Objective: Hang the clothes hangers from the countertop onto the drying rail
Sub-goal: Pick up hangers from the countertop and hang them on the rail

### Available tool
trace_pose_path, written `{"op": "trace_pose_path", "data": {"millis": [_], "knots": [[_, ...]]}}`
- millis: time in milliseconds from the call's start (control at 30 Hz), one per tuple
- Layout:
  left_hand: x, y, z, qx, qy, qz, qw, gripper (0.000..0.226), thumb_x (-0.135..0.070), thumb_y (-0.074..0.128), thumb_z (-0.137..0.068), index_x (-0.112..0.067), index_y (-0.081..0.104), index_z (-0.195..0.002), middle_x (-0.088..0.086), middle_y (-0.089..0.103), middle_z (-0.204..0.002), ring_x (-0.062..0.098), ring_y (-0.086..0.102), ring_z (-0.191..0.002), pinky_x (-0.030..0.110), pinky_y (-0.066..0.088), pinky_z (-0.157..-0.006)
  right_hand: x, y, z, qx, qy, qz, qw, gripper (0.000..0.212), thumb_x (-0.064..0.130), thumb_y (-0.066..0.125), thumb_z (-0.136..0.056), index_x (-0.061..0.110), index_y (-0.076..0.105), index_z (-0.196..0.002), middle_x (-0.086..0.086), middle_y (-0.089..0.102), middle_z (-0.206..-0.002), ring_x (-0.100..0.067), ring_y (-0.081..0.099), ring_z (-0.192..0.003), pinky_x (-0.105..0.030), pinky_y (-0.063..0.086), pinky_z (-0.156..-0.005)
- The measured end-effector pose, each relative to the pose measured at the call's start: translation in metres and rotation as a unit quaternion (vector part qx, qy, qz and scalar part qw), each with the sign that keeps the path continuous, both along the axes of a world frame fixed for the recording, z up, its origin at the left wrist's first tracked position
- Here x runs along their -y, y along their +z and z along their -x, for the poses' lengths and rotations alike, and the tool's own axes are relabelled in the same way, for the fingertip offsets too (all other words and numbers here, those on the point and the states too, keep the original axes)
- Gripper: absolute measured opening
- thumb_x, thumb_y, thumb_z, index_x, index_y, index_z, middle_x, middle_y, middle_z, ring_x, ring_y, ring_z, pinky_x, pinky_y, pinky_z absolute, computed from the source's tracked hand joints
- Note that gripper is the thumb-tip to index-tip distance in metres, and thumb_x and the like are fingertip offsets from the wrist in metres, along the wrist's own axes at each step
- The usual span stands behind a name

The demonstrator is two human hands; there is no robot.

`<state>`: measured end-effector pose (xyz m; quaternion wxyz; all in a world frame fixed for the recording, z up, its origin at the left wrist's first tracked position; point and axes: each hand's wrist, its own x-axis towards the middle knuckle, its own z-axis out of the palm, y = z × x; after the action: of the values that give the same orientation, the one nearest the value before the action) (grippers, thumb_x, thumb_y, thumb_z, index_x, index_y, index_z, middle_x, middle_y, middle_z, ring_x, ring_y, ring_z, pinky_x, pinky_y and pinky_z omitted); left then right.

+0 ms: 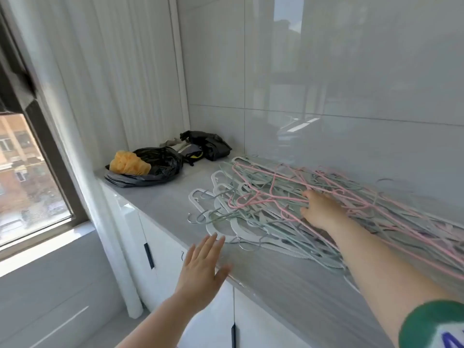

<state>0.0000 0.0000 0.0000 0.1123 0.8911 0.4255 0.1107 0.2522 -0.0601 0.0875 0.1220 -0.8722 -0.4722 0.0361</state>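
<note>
A tangled pile of clothes hangers (263, 197), pink, pale green and white, lies on the grey countertop (276, 280) against the tiled wall. My right hand (320, 209) reaches into the pile, fingers curled among the pink and green wires; whether it grips one is unclear. My left hand (203, 270) hovers flat and open at the counter's front edge, just short of the nearest white hangers, holding nothing. No drying rail is in view.
At the far end of the counter sit a black plastic bag (160, 167) with an orange cloth (129, 163) and another black bag (209, 144). White cabinet doors (160, 249) are below. A window (27, 177) is at the left.
</note>
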Motion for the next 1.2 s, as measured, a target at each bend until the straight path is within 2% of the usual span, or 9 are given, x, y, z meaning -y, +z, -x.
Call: {"op": "trace_pose_path", "data": {"millis": [200, 367, 467, 533, 600, 733, 833, 1100, 1200], "knots": [[-0.006, 0.000, -0.025, -0.010, 0.034, -0.019, 0.999, 0.111, -0.069, -0.024, -0.044, -0.033, 0.007, -0.145, -0.013, 0.002, -0.155, 0.004, -0.003, -0.143, 0.028, -0.010, -0.114, -0.002, -0.005, -0.025, -0.001, 0.019, 0.011, 1.000, 0.034, 0.019, 0.046, -0.095, 0.016, 0.050, -0.128, -0.007, 0.054, -0.132, -0.024, 0.055, -0.113, -0.032, 0.044, -0.093], [-0.008, -0.003, -0.028, -0.044, 0.046, -0.017, 0.998, 0.144, -0.066, -0.052, -0.016, -0.038, 0.009, -0.144, -0.016, 0.001, -0.154, 0.003, -0.001, -0.143, 0.024, -0.007, -0.114, 0.002, -0.006, -0.034, 0.010, 0.052, 0.004, 0.999, 0.023, 0.026, 0.049, -0.094, 0.019, 0.064, -0.109, -0.002, 0.065, -0.114, -0.021, 0.061, -0.098, -0.029, 0.046, -0.082], [-0.011, -0.004, -0.025, -0.059, 0.048, -0.059, 0.995, 0.120, -0.068, -0.042, -0.055, -0.033, 0.043, -0.134, -0.013, 0.035, -0.145, 0.004, 0.034, -0.135, 0.022, 0.006, -0.105, -0.001, -0.006, -0.033, 0.075, 0.066, 0.002, 0.995, 0.024, 0.028, 0.044, -0.096, 0.019, 0.066, -0.101, 0.000, 0.068, -0.102, -0.017, 0.058, -0.081, -0.026, 0.043, -0.071], [-0.008, 0.001, -0.022, -0.082, 0.040, -0.047, 0.995, 0.088, -0.050, -0.016, -0.089, -0.033, 0.070, -0.103, -0.015, 0.065, -0.114, 0.002, 0.064, -0.103, 0.023, 0.025, -0.093, -0.002, -0.007, -0.033, 0.160, 0.050, -0.028, 0.985, 0.028, 0.028, 0.040, -0.098, 0.019, 0.066, -0.100, 0.002, 0.068, -0.099, -0.017, 0.058, -0.079, -0.024, 0.039, -0.068], [-0.008, 0.005, -0.021, -0.104, 0.024, -0.023, 0.994, 0.092, -0.058, -0.019, -0.082, -0.030, 0.060, -0.119, -0.014, 0.054, -0.130, 0.001, 0.053, -0.119, 0.023, 0.017, -0.099, -0.002, -0.004, -0.033, 0.194, 0.030, -0.072, 0.978, 0.030, 0.027, 0.037, -0.099, 0.017, 0.065, -0.101, 0.002, 0.067, -0.101, -0.021, 0.061, -0.081, -0.024, 0.035, -0.061], [-0.010, 0.004, -0.023, -0.075, 0.001, 0.007, 0.997, 0.133, -0.079, -0.038, -0.026, -0.035, 0.002, -0.145, -0.012, -0.006, -0.155, 0.007, -0.006, -0.143, 0.025, -0.010, -0.113, -0.001, 0.010, -0.034, 0.215, 0.004, -0.119, 0.969, 0.035, 0.027, 0.030, -0.101, 0.012, 0.061, -0.108, -0.003, 0.063, -0.106, -0.025, 0.059, -0.081, -0.021, 0.030, -0.049], [-0.010, 0.007, -0.022, -0.091, -0.008, 0.012, 0.996, 0.131, -0.083, -0.032, -0.027, -0.035, 0.001, -0.145, -0.011, -0.006, -0.155, 0.008, -0.008, -0.143, 0.026, -0.008, -0.114, 0.000, 0.022, -0.034, 0.213, -0.021, -0.172, 0.961, 0.036, 0.025, 0.032, -0.101, 0.009, 0.062, -0.111, -0.009, 0.063, -0.110, -0.030, 0.062, -0.096, -0.029, 0.042, -0.067], [-0.009, 0.022, -0.006, 0.040, 0.016, 0.031, 0.999, 0.108, -0.081, -0.001, -0.046, -0.034, 0.020, -0.141, -0.015, 0.017, -0.151, 0.002, 0.016, -0.140, 0.018, 0.003, -0.112, -0.001, 0.044, -0.017, 0.098, -0.026, -0.334, 0.937, 0.030, 0.020, 0.040, -0.098, 0.005, 0.066, -0.103, -0.014, 0.065, -0.102, -0.035, 0.059, -0.089, -0.033, 0.042, -0.067], [-0.012, 0.047, 0.002, 0.192, 0.045, 0.049, 0.979, 0.054, -0.053, 0.038, -0.086, -0.024, 0.042, -0.132, -0.009, 0.043, -0.137, 0.006, 0.039, -0.125, 0.019, 0.026, -0.103, -0.007, 0.049, 0.002, 0.075, 0.022, -0.347, 0.935, 0.030, 0.020, 0.040, -0.098, 0.005, 0.066, -0.103, -0.011, 0.066, -0.100, -0.032, 0.059, -0.088, -0.030, 0.036, -0.062]]}}
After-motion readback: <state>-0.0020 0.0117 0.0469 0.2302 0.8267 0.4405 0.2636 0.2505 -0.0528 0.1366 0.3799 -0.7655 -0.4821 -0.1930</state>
